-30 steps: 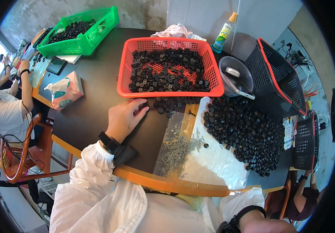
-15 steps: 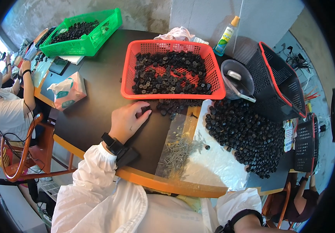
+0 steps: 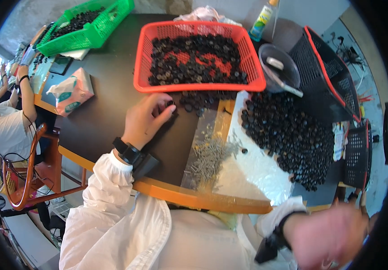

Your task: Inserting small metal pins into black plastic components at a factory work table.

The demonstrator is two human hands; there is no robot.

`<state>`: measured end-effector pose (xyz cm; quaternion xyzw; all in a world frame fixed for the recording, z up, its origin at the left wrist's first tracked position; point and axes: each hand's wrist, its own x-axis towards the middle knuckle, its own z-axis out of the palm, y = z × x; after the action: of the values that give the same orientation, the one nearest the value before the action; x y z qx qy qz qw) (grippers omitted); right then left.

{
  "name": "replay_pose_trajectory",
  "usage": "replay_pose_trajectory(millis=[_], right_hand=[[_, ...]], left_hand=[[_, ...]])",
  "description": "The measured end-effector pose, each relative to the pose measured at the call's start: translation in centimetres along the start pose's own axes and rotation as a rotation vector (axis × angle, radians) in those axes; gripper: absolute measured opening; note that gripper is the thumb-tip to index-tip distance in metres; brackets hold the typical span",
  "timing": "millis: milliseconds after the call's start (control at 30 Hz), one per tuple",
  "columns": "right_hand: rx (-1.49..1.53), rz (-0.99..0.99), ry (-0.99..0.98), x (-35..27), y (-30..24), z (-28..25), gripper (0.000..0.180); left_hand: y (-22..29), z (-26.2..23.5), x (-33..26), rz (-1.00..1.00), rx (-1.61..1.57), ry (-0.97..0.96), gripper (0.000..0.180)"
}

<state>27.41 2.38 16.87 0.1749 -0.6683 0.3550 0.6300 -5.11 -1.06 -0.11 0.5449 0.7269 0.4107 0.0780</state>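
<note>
My left hand (image 3: 147, 118) rests on the dark tabletop just in front of the red basket (image 3: 198, 87). Its fingers are curled and closed around a small black round part (image 3: 170, 104). Beside it, more loose black parts (image 3: 200, 101) lie along the basket's front edge. Low on the right, off the table's front edge, my right hand (image 3: 326, 234) is smeared by motion, and its fingers cannot be made out. A heap of black round caps (image 3: 288, 135) covers part of a white plastic sheet (image 3: 252, 173). Left of that sheet lies a pile of thin metal pins or screws (image 3: 207, 159).
A green basket (image 3: 93, 38) with black parts stands at the far left, a tissue pack (image 3: 75, 92) nearer. Behind the heap are a clear tub (image 3: 288, 76), a bottle (image 3: 261, 22) and a black basket (image 3: 324, 85). A person (image 3: 7, 121) sits at the left.
My right hand has come up into view at the lower right, moving fast. The left stays by the red basket with its fingers closed. The whole view has shifted slightly.
</note>
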Motion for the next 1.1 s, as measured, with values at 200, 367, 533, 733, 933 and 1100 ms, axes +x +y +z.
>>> replay_pose_trajectory(millis=[200,367,533,733,933,1100], right_hand=[[-1.047,0.703,-0.492,-9.9,9.1,-2.8,0.021],[-1.111,0.835,-0.546,-13.4,9.0,-3.7,0.025],[-1.098,0.812,-0.602,-13.2,9.2,-3.5,0.024],[-1.074,0.785,-0.647,-13.6,9.2,-3.4,0.021],[-1.016,0.801,-0.543,-13.1,9.3,-2.5,0.022],[-0.855,0.78,-0.53,-12.1,10.2,-1.2,0.024]], left_hand=[[0.1,-0.2,-0.4,-0.03,-0.22,-0.073,0.023],[0.5,0.1,-0.5,0.068,-0.265,-0.169,0.024],[0.3,0.3,-0.7,0.188,-0.115,-0.245,0.028],[1.2,0.3,-0.5,0.37,-0.015,-0.196,0.028],[1.9,1.6,-1.4,0.567,0.019,-0.26,0.023],[2.1,2.1,-1.5,0.482,-0.064,-0.299,0.017]])
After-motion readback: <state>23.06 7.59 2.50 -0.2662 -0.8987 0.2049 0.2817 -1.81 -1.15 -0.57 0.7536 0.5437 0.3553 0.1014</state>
